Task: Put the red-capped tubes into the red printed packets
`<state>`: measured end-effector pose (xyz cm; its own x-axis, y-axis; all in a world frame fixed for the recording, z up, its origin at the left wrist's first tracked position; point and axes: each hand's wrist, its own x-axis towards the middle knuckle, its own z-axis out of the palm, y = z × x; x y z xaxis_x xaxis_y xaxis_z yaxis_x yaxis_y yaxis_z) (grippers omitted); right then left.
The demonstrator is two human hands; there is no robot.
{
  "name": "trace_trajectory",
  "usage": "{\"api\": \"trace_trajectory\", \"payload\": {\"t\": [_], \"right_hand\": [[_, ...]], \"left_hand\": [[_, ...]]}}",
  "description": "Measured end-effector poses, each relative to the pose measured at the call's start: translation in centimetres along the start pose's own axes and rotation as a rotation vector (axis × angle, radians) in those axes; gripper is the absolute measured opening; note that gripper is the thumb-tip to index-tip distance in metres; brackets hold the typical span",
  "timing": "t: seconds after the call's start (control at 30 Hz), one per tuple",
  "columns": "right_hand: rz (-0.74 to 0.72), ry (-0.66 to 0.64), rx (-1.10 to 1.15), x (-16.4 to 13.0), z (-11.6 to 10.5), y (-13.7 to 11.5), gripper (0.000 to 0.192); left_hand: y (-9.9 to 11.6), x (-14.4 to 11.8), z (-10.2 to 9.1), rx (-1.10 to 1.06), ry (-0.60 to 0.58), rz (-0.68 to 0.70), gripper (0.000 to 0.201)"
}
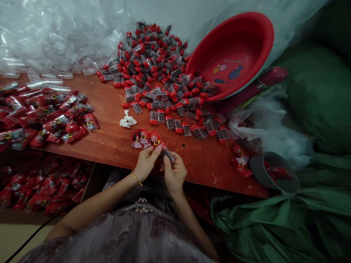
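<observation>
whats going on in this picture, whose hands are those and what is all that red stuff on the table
There is no machine here. The picture comes from a camera worn on a person's head, looking forward and down, so the two bare hands at the bottom are that person's own.

The left hand pinches a red printed packet. The right hand holds a small red-capped piece against that packet's end.

On the brown table lie a big heap of the same red-capped pieces, spilling from a tipped red basin. At the left sits a pile of filled red packets, with clear plastic sleeves behind it. A small white scrap lies near the middle. A grey cup stands at the table's right edge, beside green cloth.
</observation>
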<state>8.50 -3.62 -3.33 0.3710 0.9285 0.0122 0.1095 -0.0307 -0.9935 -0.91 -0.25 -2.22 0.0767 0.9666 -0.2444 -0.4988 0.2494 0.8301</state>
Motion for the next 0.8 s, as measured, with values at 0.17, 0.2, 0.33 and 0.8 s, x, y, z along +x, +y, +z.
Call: {"api": "trace_trajectory", "payload": {"t": [0.17, 0.2, 0.33, 0.8], "right_hand": [[0.047, -0.124, 0.074, 0.4, -0.3, -0.6, 0.029], [0.043, -0.138, 0.077, 0.4, -0.3, -0.6, 0.028], [-0.013, -0.142, 0.014, 0.0, 0.0, -0.6, 0.026], [0.062, -0.123, 0.122, 0.2, 0.1, -0.5, 0.027]], "left_hand": [[0.7, 0.6, 0.0, -0.012, -0.015, -0.027, 0.037], [0.9, 0.8, 0.0, -0.024, -0.010, -0.030, 0.037], [1.3, 1.0, 0.1, -0.028, -0.032, -0.053, 0.034], [1.1, 1.1, -0.2, 0.092, -0.142, 0.009, 0.036]]}}
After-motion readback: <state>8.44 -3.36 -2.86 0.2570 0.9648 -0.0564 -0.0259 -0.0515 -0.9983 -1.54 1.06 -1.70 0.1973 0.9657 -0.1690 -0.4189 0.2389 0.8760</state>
